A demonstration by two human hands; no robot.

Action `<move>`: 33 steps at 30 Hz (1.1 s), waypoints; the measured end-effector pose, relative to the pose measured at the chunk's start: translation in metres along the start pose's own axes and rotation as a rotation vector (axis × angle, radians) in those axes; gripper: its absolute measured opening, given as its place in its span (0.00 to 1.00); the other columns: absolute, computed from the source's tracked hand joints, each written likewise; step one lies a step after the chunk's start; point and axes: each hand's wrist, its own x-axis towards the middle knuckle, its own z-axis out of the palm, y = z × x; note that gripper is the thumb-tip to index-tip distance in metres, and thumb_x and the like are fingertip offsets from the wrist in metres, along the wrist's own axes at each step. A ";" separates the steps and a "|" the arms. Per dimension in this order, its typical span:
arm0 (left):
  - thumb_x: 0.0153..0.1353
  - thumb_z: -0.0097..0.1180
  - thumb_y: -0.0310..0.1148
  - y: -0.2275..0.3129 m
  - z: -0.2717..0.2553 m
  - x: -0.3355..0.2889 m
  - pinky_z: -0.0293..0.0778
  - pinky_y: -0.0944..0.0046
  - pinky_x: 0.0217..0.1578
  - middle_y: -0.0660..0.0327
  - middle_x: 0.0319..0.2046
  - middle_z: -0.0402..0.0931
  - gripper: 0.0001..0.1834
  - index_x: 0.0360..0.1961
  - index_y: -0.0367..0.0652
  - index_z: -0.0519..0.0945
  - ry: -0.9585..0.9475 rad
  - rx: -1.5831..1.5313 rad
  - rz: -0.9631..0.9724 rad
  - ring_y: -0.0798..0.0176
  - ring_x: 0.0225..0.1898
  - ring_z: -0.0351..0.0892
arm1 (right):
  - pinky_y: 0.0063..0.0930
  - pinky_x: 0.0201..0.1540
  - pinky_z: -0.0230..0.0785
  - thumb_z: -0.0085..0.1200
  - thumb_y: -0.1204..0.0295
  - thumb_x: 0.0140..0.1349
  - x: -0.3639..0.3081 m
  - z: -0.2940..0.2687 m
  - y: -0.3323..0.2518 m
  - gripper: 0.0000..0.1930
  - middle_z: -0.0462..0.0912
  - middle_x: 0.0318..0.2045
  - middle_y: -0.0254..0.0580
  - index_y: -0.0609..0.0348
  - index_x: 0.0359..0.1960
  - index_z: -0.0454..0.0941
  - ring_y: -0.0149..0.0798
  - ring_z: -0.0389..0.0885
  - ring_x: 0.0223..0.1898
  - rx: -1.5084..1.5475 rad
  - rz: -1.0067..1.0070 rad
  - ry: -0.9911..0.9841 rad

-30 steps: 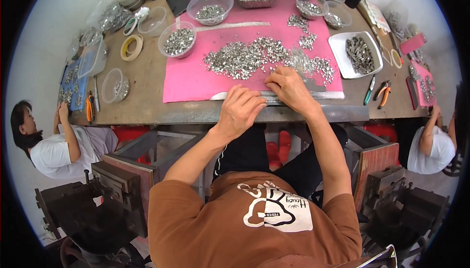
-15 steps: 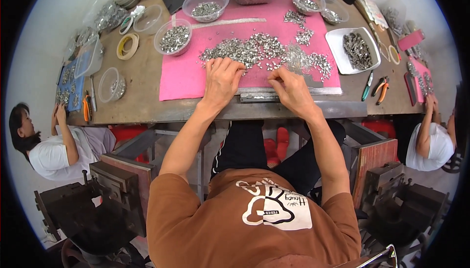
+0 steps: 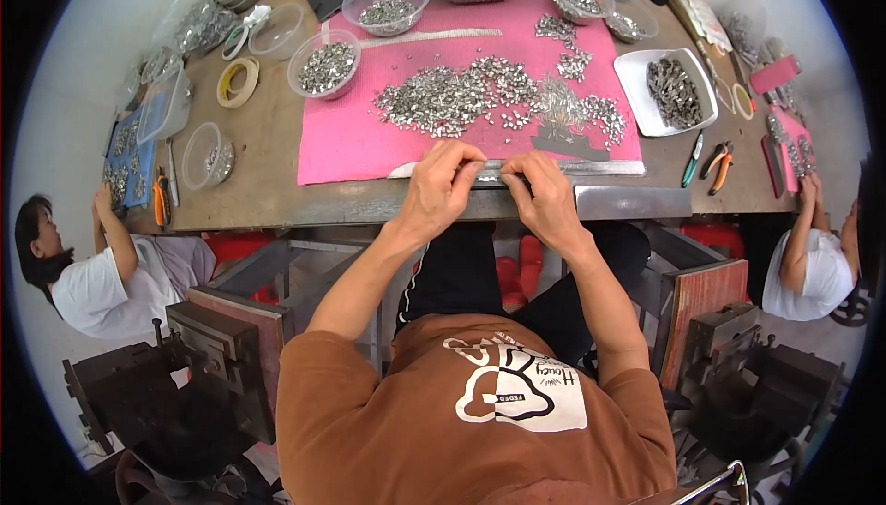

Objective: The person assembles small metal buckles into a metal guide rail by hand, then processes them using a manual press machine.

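My left hand [image 3: 438, 186] and my right hand [image 3: 546, 193] come close together at the near edge of the bench. Thumb and fingers of both are pinched over a narrow metal bar [image 3: 490, 174]; whatever they pinch is too small to make out. Just beyond them, a heap of small silvery metal pieces [image 3: 443, 99] spreads across a pink mat [image 3: 337, 150]. Thin silvery pins [image 3: 561, 108] lie to the right of the heap, beside a flat grey strip [image 3: 570, 146].
Clear tubs of metal pieces [image 3: 326, 66] line the mat's far side. A white tray [image 3: 637, 99] holds darker parts. Cutters with orange handles [image 3: 722, 168], teal-handled pliers [image 3: 692, 162] and a tape roll [image 3: 238, 83] lie on the bench. One person works at each side.
Both hands have drawn back from the heap's near edge to the metal bar at the bench edge, and closer to each other.
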 end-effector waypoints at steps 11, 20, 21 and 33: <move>0.57 0.63 0.18 -0.009 0.018 -0.007 0.74 0.55 0.42 0.52 0.39 0.79 0.09 0.39 0.35 0.79 -0.024 0.119 0.214 0.49 0.40 0.78 | 0.38 0.45 0.67 0.65 0.80 0.57 -0.006 0.002 0.001 0.09 0.84 0.37 0.41 0.61 0.38 0.79 0.46 0.82 0.40 -0.063 -0.009 0.045; 0.55 0.64 0.17 0.005 0.023 -0.012 0.77 0.53 0.42 0.50 0.40 0.79 0.10 0.39 0.34 0.78 0.014 0.273 0.287 0.46 0.40 0.80 | 0.38 0.48 0.67 0.64 0.80 0.56 -0.007 -0.005 0.005 0.09 0.84 0.38 0.40 0.60 0.38 0.80 0.45 0.82 0.41 -0.095 -0.123 0.044; 0.56 0.65 0.18 0.000 0.023 -0.014 0.78 0.51 0.46 0.50 0.40 0.80 0.11 0.40 0.34 0.79 -0.005 0.278 0.272 0.45 0.41 0.81 | 0.38 0.49 0.68 0.64 0.80 0.55 -0.007 -0.005 0.004 0.09 0.84 0.38 0.40 0.60 0.38 0.81 0.44 0.82 0.41 -0.118 -0.139 0.028; 0.60 0.63 0.23 -0.014 0.009 0.006 0.72 0.44 0.54 0.53 0.47 0.82 0.17 0.52 0.38 0.81 0.067 0.255 0.250 0.47 0.48 0.80 | 0.40 0.44 0.68 0.63 0.77 0.58 0.030 -0.008 0.024 0.09 0.83 0.33 0.41 0.59 0.41 0.84 0.46 0.81 0.37 -0.164 -0.100 -0.046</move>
